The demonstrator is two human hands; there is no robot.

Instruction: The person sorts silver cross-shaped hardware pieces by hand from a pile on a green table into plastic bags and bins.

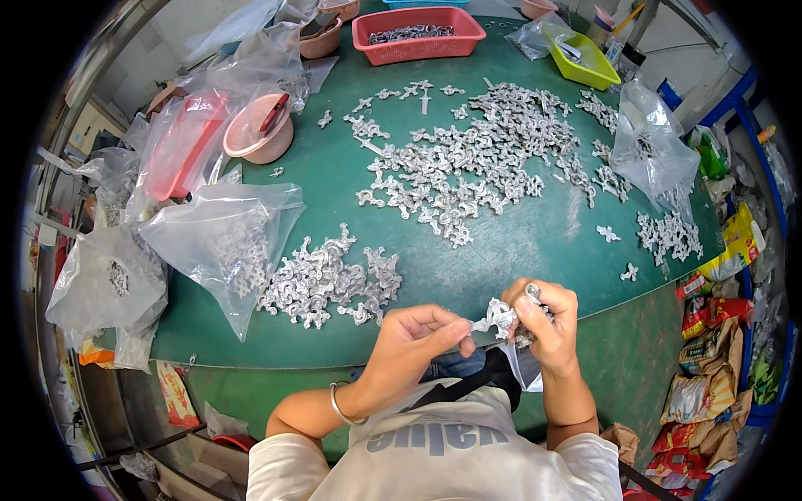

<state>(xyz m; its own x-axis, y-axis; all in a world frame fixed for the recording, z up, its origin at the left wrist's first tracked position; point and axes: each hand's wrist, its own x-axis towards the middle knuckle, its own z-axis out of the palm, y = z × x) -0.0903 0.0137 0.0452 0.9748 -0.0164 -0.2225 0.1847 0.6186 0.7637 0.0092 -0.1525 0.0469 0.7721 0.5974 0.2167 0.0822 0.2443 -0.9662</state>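
Near the table's front edge, my left hand point(420, 338) pinches the end of a small silver metal casting point(497, 317) between thumb and fingers. Close beside it, my right hand point(551, 326) is closed around more castings, with one round end point(532, 290) poking out above the fingers. How many pieces lie inside that fist is hidden. A large heap of like castings point(493, 150) spreads over the green table point(326, 188). To the left of my hands lies a smaller pile point(326, 280), touching a clear plastic bag point(234, 221) with castings in it.
A pink bowl point(271, 149) with a red-handled tool stands at left. At the far edge are a red tray point(397, 48) of metal parts and a yellow-green basket point(597, 73). Another plastic bag point(656, 159) lies at right. Colourful packets point(710, 359) line the shelf beyond the table.
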